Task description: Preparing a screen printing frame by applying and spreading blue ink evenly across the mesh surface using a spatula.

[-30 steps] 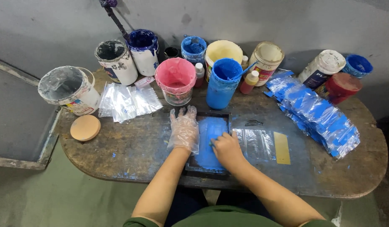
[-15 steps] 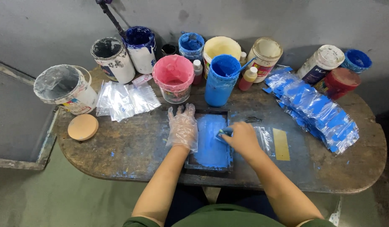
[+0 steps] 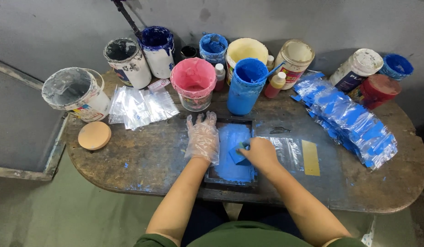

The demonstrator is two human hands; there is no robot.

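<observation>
The right hand (image 3: 262, 153) is closed around a small blue-stained squeegee (image 3: 238, 153), pinching it between thumb and fingers and pressing its edge onto the blue ink that covers the small dark printing frame (image 3: 231, 153). The left hand (image 3: 202, 137), in a thin clear plastic glove, lies spread flat, fingers apart, on the frame's left edge, pinning it to the worn round table (image 3: 143, 160).

To do this stroke well, it seems wise to keep the left palm heavy on the frame so it cannot slide, and to hold the blade tilted with even pressure across the whole inked width.

Just right of the right hand lies a clear plastic bag (image 3: 285, 151) partly under the frame, and beyond it a flat yellow strip (image 3: 310, 158). Farther right, a fanned pile of clear bags printed blue (image 3: 349, 116) runs diagonally. Directly beyond the hands stand a tall blue ink tub (image 3: 245, 87) and a pink tub (image 3: 193, 87), with small squeeze bottles between. Left of the gloved hand sits a heap of unprinted clear bags (image 3: 141, 106), then a round tan lid (image 3: 94, 135) and a white bucket lined with plastic (image 3: 74, 93). The labels on the back tubs are too smeared to describe.
</observation>
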